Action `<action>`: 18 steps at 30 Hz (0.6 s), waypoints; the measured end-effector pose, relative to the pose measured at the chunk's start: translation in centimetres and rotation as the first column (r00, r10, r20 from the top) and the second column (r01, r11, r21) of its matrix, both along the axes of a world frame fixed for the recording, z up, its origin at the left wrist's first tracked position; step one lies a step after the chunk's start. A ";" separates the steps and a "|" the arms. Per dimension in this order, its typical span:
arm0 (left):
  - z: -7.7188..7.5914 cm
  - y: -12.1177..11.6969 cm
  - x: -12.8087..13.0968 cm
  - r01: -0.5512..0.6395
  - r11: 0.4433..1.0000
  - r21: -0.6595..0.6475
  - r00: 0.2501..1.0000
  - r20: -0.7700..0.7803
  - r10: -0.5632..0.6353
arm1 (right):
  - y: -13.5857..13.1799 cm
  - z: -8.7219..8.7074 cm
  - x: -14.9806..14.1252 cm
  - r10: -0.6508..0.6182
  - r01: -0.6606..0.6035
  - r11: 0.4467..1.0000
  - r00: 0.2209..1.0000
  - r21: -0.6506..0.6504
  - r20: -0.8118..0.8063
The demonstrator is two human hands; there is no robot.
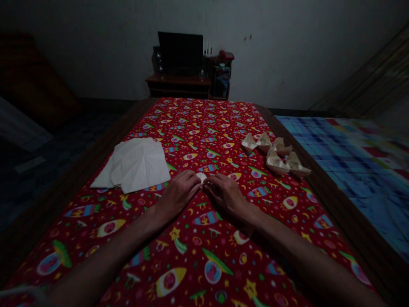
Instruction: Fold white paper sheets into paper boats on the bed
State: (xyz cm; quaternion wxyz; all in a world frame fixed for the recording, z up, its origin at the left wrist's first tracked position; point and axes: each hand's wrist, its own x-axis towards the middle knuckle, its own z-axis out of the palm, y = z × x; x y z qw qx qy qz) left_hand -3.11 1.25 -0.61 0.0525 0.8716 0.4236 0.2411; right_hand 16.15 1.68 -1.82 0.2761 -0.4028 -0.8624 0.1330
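Between my hands is a small piece of folded paper (201, 176), mostly covered by the fingers. My left hand (182, 186) grips its left side with curled fingers. From the right, my right hand (225, 190) pinches the same paper, thumb and fingertips close together. Both hands rest low over the red patterned cloth (204, 251). Left of my hands lies a fanned stack of white paper sheets (142, 164) with crease lines. To the right stand several folded paper boats (277, 162), grouped near the table's edge.
A dark wooden rim (297, 147) borders the cloth-covered table. Beyond its far end, a monitor (180, 52) with speakers stands on a wooden desk (179, 81) against the wall. On the right lies a blue checked sheet (345, 170).
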 end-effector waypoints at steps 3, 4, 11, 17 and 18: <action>-0.2 0.9 -0.8 0.035 0.999 -0.023 0.999 0.031 -0.034 | 1.1 0.5 -0.3 -0.021 0.016 0.999 0.993 0.042 0.118; -0.3 1.1 -1.0 0.038 0.999 -0.014 0.999 0.020 -0.038 | 1.4 0.6 -0.4 -0.033 0.023 0.998 0.987 0.066 0.158; -0.3 1.2 -0.9 0.109 0.994 0.026 0.993 -0.055 -0.108 | 1.7 0.1 -0.7 -0.088 0.042 0.983 0.963 0.177 0.256; -0.7 1.7 -0.9 0.069 0.997 -0.037 0.997 0.034 -0.068 | 1.7 -0.6 0.4 -0.115 0.093 0.987 0.978 0.131 0.171; -0.8 1.8 -0.9 0.057 0.997 -0.053 0.997 0.061 -0.054 | 1.7 -0.6 0.5 -0.111 0.093 0.988 0.982 0.121 0.150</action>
